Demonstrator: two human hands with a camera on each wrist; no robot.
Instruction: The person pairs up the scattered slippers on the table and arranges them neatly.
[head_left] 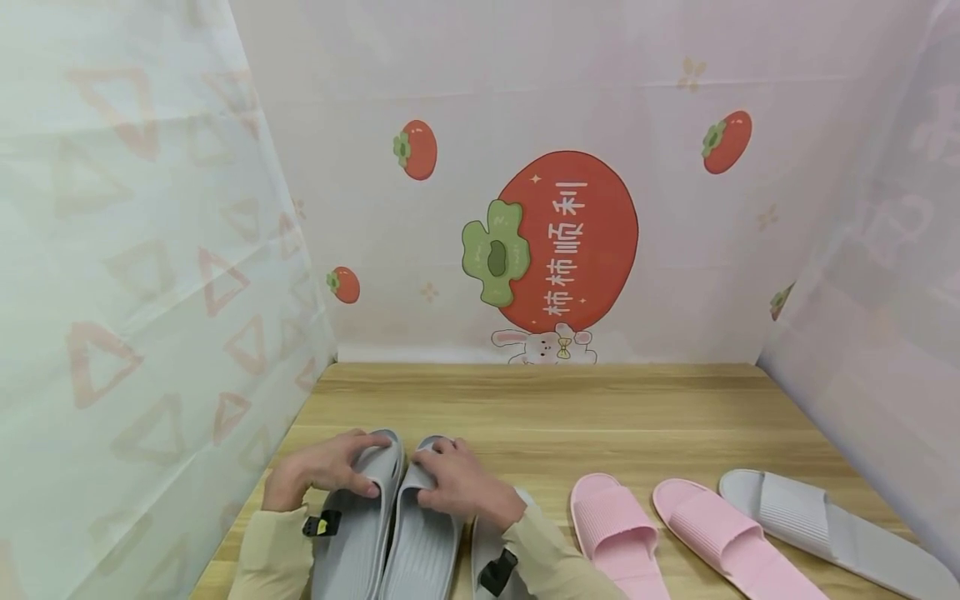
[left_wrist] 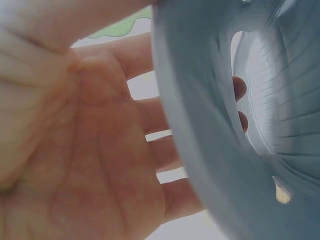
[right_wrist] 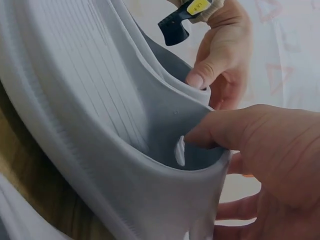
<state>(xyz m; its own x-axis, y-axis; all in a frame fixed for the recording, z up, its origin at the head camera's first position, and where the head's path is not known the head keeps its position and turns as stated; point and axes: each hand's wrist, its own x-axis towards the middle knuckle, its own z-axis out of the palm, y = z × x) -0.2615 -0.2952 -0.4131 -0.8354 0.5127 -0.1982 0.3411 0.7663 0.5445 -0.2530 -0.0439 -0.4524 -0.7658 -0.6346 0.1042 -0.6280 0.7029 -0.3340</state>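
Two grey slippers stand side by side, toes pointing away, in the head view. My left hand (head_left: 330, 467) grips the front of the left grey slipper (head_left: 347, 542), thumb on its strap and fingers at the toe. My right hand (head_left: 468, 483) holds the right grey slipper (head_left: 422, 550) the same way, thumb hooked inside the strap. Fingertips show through the left slipper's opening in the left wrist view, past the grey strap (left_wrist: 200, 130). In the right wrist view the right slipper (right_wrist: 100, 115) is tilted above the wooden surface, close against the other one.
A lighter grey slipper (head_left: 486, 550) lies partly hidden under my right forearm. Farther right are two pink slippers, one (head_left: 615, 517) beside the other (head_left: 708, 517), then a light grey slipper (head_left: 795, 510). Printed cloth walls (head_left: 675, 250) enclose the wooden tabletop (head_left: 540, 400).
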